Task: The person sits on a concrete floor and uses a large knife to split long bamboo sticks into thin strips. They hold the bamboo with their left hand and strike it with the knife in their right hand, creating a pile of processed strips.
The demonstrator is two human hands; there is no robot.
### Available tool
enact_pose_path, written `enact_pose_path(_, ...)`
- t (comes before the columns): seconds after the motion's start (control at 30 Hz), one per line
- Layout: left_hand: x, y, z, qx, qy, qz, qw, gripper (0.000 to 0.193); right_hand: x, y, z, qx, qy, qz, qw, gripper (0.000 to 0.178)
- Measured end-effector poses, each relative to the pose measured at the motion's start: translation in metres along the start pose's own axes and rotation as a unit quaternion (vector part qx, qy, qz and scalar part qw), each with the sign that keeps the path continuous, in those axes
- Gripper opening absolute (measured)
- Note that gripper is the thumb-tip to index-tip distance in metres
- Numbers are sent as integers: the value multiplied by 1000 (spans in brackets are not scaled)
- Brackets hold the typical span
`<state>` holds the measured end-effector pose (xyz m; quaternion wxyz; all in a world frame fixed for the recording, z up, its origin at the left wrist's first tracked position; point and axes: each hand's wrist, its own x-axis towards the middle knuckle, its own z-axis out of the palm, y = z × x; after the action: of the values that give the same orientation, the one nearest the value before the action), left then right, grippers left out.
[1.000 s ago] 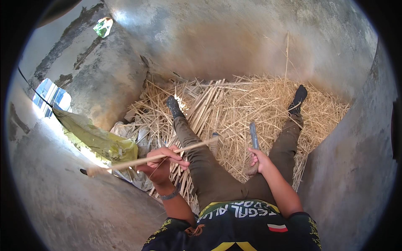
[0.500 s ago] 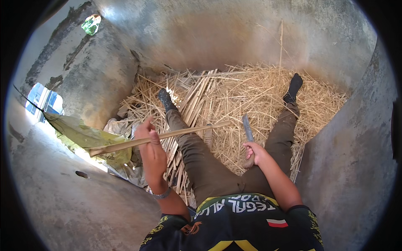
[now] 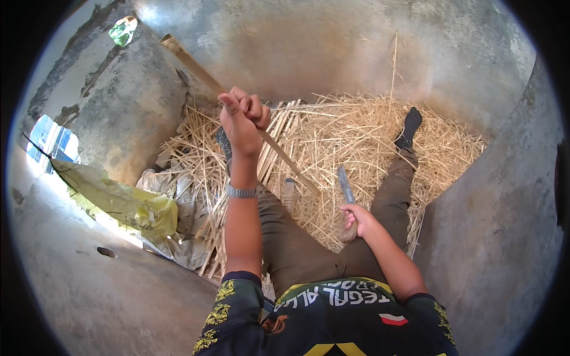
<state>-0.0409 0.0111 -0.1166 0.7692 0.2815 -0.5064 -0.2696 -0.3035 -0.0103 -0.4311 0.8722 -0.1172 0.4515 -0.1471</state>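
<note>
My left hand [image 3: 244, 121] is raised at the left of centre, its fingers curled round a long bamboo strip [image 3: 193, 66]. The strip slants from the upper left, where its thicker end stands against the wall, down to its thin end above the shavings between my legs. Lower down, over my right thigh, my right hand [image 3: 358, 218] grips a knife [image 3: 345, 185] by its wooden handle. The grey blade points away from me and touches nothing that I can make out. Blade and strip are apart.
Thin bamboo shavings [image 3: 356, 136] lie heaped around my outstretched legs, with split strips at the left. A yellow-green plastic sheet [image 3: 119, 196] hangs by a wall opening [image 3: 56, 142]. Worn concrete walls [image 3: 285, 53] enclose me closely on several sides.
My left hand has moved up and away from me, swinging the bamboo strip from nearly level to a steep slant with its thick end far. My right hand and the knife have hardly moved.
</note>
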Motion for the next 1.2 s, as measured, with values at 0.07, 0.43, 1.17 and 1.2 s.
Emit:
enact_pose_path(0.07,9,-6,-4,-12,-3,-7,1000,60,-2,-1,1,7,-4,5,1000,32)
enact_pose_path(0.43,-17,12,-35,-38,20,9,999,58,7,-4,1,-24,12,1,1000,31)
enact_pose_path(1.17,7,-5,-7,1,8,-7,1000,65,6,-3,1,-82,-11,-38,996,17)
enact_pose_path(1.2,10,-5,-11,-1,14,-13,1000,65,5,-1,1,-77,-12,-39,996,16)
